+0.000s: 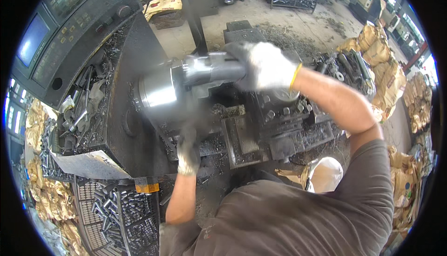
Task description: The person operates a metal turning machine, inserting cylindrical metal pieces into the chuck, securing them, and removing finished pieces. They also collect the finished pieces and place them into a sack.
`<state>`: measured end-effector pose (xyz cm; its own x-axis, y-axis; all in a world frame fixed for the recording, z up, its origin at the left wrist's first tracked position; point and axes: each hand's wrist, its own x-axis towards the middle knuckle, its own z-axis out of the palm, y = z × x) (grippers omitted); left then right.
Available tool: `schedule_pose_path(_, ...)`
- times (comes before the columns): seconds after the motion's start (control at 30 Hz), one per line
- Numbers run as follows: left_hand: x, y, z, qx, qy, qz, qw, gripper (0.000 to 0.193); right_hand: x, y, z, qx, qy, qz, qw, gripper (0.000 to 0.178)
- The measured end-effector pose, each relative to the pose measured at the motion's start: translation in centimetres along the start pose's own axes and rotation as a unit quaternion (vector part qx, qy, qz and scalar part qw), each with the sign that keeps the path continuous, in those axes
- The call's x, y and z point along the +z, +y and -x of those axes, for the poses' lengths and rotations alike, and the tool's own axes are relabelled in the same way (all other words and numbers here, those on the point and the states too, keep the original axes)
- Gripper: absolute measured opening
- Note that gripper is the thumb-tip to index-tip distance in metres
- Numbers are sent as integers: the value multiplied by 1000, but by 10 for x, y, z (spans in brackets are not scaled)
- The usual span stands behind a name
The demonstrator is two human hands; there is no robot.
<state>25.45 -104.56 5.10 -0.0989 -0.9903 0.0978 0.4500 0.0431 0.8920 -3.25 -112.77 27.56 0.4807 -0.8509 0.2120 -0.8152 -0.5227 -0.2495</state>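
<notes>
My right hand [264,67], in a white glove with dark, soiled fingers, is closed round the dark end of a metal cylinder [212,70]. The cylinder lies level, its left end meeting the jaws at the face of a shiny lathe chuck [159,90]. Where it meets them is blurred, so how deep it sits cannot be told. Below the chuck is my left hand [188,148], gloved as well and reaching up from the lower edge. Motion smears its dark fingers, and whether they hold anything does not show.
A control panel [65,32] with a screen rises at the left. Tools lie in a chip-covered tray [84,111] beside the chuck. A crate [88,200] of small metal parts stands at the lower left. Bolted lathe parts [284,111] and brown sacks [384,77] are at the right.
</notes>
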Motion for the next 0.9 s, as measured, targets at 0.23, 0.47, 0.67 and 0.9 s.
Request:
schedule_pose_path(0.23,-121,-71,147,-182,301,-4,936,41,73,129,-63,1,-226,249,942,44)
schedule_pose_path(0.47,-196,-56,230,-95,485,20,869,26,114,135,-84,73,-329,-93,937,63)
schedule_pose_path(0.67,-207,-17,215,2,507,52,861,33,118,125,-84,10,-301,-3,954,77)
schedule_pose_path(0.9,-219,5,219,-47,466,162,869,38,105,146,-88,35,-415,110,902,51)
